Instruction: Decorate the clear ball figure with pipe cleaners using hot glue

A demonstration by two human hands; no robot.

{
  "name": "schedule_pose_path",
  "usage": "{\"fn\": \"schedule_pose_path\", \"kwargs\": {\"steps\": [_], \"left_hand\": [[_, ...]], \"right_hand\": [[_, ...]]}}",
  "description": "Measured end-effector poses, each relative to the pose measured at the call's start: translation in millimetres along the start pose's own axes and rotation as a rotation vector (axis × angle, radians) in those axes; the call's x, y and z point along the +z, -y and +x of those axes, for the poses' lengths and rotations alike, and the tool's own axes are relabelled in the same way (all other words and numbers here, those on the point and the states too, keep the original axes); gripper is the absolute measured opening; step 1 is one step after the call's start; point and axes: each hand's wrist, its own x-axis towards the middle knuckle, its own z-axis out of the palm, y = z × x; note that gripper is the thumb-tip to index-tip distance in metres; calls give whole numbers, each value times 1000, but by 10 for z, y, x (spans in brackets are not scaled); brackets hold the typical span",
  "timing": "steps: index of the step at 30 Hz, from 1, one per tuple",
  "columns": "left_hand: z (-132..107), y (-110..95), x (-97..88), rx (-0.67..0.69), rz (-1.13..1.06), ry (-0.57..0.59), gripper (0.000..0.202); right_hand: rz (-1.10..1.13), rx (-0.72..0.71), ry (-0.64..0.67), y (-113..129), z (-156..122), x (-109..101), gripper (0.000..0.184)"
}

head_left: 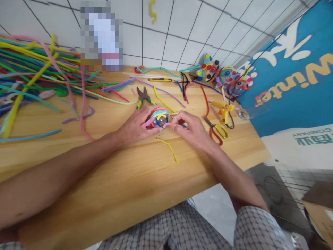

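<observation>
My left hand [136, 126] is closed around a small craft piece [158, 118] wound from coloured pipe cleaners, with a shiny clear bead at its middle. A pink pipe cleaner runs from it to my right hand [189, 129], whose fingers pinch the pink end just to the right of the piece. Both hands rest on the wooden table [125, 180]. A short yellow pipe cleaner [169, 148] lies on the table just in front of them.
A big heap of long pipe cleaners [31, 69] fills the left. Pliers [142, 96] lie behind my hands. Red and yellow scissors [217, 131] and a yellow glue gun [223, 109] are to the right. Finished colourful pieces [223, 74] stand at the back right, by a blue bag [293, 86].
</observation>
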Motion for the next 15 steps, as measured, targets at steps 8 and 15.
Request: {"fn": "schedule_pose_path", "kwargs": {"steps": [8,15], "left_hand": [[-37,-7,2,5,45,-6,76],[-25,15,33,19,63,-29,71]], "right_hand": [[-300,322,-192,-357,-528,-483,23],[-553,542,-748,-1144,-822,-1242,47]]}}
